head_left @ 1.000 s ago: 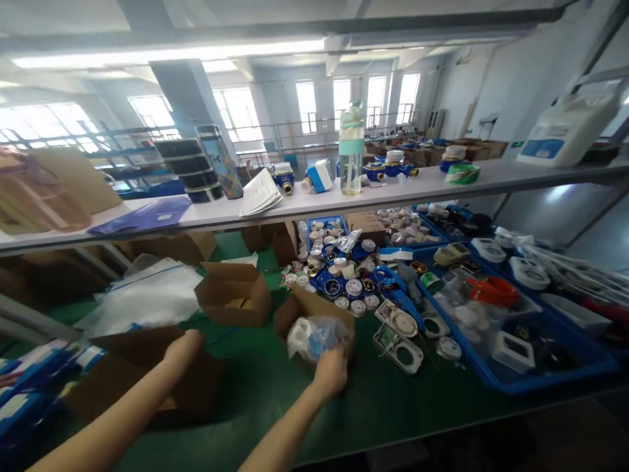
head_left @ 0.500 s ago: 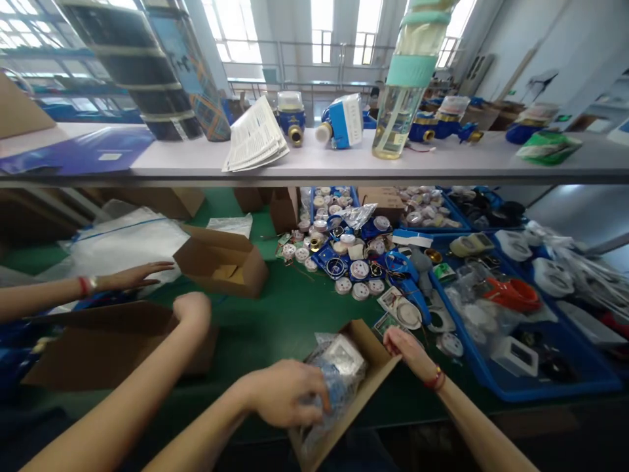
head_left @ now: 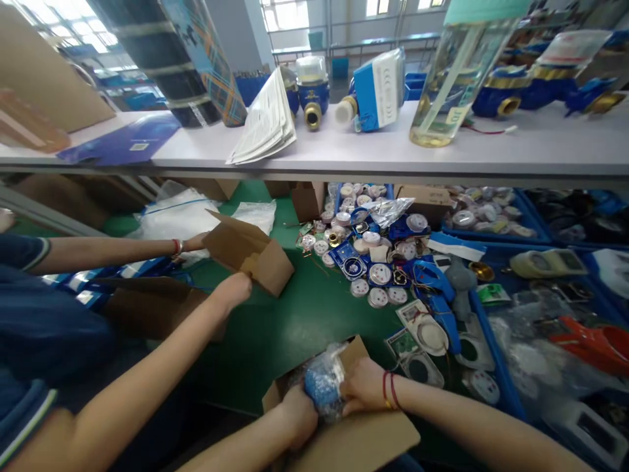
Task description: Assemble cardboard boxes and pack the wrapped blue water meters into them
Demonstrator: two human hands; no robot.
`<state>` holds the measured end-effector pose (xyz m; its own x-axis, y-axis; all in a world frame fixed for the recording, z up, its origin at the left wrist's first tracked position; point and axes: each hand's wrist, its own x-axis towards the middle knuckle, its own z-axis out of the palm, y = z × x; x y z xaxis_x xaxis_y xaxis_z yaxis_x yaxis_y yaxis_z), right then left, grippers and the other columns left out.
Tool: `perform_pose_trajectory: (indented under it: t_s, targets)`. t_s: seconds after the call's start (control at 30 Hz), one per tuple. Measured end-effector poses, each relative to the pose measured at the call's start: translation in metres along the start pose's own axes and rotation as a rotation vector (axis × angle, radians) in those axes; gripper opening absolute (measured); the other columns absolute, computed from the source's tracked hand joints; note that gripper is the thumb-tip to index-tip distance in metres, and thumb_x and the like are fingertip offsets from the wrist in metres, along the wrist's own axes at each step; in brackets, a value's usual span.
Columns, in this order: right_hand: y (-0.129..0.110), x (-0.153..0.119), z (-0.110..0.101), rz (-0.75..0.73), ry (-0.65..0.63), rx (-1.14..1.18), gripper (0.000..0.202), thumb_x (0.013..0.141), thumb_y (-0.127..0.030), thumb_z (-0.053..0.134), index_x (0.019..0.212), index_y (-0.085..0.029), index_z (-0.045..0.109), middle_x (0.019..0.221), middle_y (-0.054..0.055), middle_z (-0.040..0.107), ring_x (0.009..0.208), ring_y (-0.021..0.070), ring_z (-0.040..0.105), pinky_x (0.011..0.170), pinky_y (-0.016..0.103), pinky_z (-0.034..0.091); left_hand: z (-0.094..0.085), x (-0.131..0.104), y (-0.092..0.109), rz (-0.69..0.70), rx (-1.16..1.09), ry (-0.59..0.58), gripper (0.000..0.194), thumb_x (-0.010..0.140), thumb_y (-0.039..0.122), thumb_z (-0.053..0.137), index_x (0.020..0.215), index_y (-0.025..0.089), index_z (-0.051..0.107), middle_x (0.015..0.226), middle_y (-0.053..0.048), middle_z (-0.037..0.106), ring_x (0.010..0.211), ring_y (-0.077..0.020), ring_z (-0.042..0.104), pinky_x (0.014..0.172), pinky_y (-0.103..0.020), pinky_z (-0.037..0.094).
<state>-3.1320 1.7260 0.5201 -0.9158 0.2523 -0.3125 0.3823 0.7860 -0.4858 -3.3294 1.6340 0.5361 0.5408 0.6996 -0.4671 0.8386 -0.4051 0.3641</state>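
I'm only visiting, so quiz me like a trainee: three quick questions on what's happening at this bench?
1. True or false: the clear drinking bottle lies on its side on the white shelf.
2. The person's right hand grips a bagged blue part. What does the part sit in?
A. a blue tray
B. an open cardboard box
C. a white plastic sack
3. A co-worker's hand is on the same bag. What on its wrist tells it apart from the person's own?

Key:
1. False; it stands upright.
2. B.
3. Red bands.
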Motion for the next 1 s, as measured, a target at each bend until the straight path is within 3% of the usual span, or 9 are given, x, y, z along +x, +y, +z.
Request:
perform_pose_trajectory:
  t_s: [0.17, 0.3, 0.37, 0.43, 0.5, 0.63, 0.73, 0.83, 1.0]
  targets:
    - [0.002, 0.001, 0.000, -0.133, 0.141, 0.087, 0.027, 0.087, -0.031, 0.034, 0.079, -0.019, 0.057, 0.075, 0.003, 0.061, 0.072, 0.0148, 0.052, 0.063, 0.027, 0.035, -0.042, -0.001, 0.010, -0.167, 0.032, 0.173, 0.035, 0.085, 0.020, 0.029, 0.107, 0.016, 0.056, 0.102, -0.011, 0.063, 0.094, -0.0248, 0.057, 0.080, -0.040, 0.047]
    - [0.003, -0.005, -0.005, -0.117, 0.207, 0.237, 0.025, 0.088, -0.028, 0.033, 0.086, -0.018, 0.055, 0.079, 0.004, 0.059, 0.075, 0.0141, 0.050, 0.069, 0.026, 0.038, -0.039, 0.041, 0.005, -0.061, -0.098, 0.008, 0.062, 0.082, 0.034, 0.038, 0.132, -0.001, 0.030, 0.138, -0.024, 0.032, 0.128, -0.0323, 0.030, 0.103, -0.042, 0.030]
    - [0.000, -0.008, -0.006, -0.091, 0.218, 0.292, 0.023, 0.088, -0.026, 0.033, 0.088, -0.018, 0.055, 0.081, 0.004, 0.059, 0.078, 0.0146, 0.050, 0.072, 0.026, 0.039, -0.037, 0.048, 0.001, -0.040, -0.114, -0.017, 0.065, 0.081, 0.038, 0.039, 0.130, -0.004, 0.031, 0.138, -0.027, 0.030, 0.128, -0.0347, 0.028, 0.103, -0.044, 0.029]
    - [-0.003, -0.013, -0.005, -0.086, 0.197, 0.309, 0.022, 0.086, -0.023, 0.033, 0.091, -0.018, 0.054, 0.083, 0.005, 0.058, 0.080, 0.0157, 0.049, 0.073, 0.028, 0.040, -0.038, 0.033, -0.002, -0.008, -0.171, 0.066, 0.050, 0.083, 0.035, 0.037, 0.124, 0.008, 0.043, 0.128, -0.018, 0.047, 0.118, -0.0284, 0.044, 0.097, -0.039, 0.036]
    - [-0.004, -0.019, -0.004, -0.106, 0.152, 0.327, 0.023, 0.083, -0.017, 0.034, 0.096, -0.017, 0.054, 0.087, 0.007, 0.058, 0.081, 0.0168, 0.050, 0.075, 0.030, 0.042, -0.038, -0.001, -0.004, -0.105, -0.218, 0.283, 0.031, 0.086, 0.030, 0.034, 0.106, 0.019, 0.055, 0.103, -0.008, 0.061, 0.096, -0.0207, 0.055, 0.086, -0.033, 0.041]
    - [0.003, -0.022, -0.003, -0.148, 0.099, 0.478, 0.039, 0.068, -0.002, 0.036, 0.098, -0.017, 0.054, 0.095, 0.006, 0.060, 0.089, 0.0169, 0.052, 0.081, 0.031, 0.043, -0.023, -0.055, -0.003, -0.455, -0.470, 0.688, 0.031, 0.089, 0.032, 0.033, 0.068, 0.017, 0.049, 0.068, -0.002, 0.051, 0.067, -0.0133, 0.049, 0.065, -0.026, 0.039]
    - [0.010, -0.023, -0.013, -0.157, 0.102, 0.590, 0.043, 0.062, 0.000, 0.037, 0.098, -0.018, 0.055, 0.100, 0.006, 0.059, 0.096, 0.0168, 0.052, 0.086, 0.032, 0.042, -0.010, -0.044, -0.002, -0.267, -0.897, 0.516, 0.024, 0.088, 0.031, 0.036, 0.077, 0.017, 0.051, 0.075, -0.002, 0.054, 0.071, -0.0112, 0.051, 0.066, -0.022, 0.042]
    - [0.013, -0.043, -0.033, -0.138, 0.007, 0.644, 0.046, 0.063, -0.001, 0.037, 0.100, -0.020, 0.058, 0.112, 0.006, 0.056, 0.106, 0.0164, 0.049, 0.093, 0.033, 0.038, -0.008, -0.035, -0.004, -0.036, -0.974, 0.366, 0.026, 0.086, 0.019, 0.034, 0.103, 0.020, 0.054, 0.106, -0.006, 0.058, 0.100, -0.0146, 0.053, 0.090, -0.028, 0.041]
    - [0.005, -0.076, -0.050, 0.085, -0.135, 0.702, 0.037, 0.068, -0.021, 0.058, 0.105, -0.022, 0.058, 0.108, 0.005, 0.059, 0.101, 0.0193, 0.053, 0.090, 0.032, 0.041, -0.012, -0.084, -0.017, 0.057, -0.918, 0.074, 0.055, 0.078, 0.022, 0.052, 0.130, 0.031, 0.036, 0.136, -0.004, 0.041, 0.123, -0.0197, 0.040, 0.104, -0.034, 0.032]
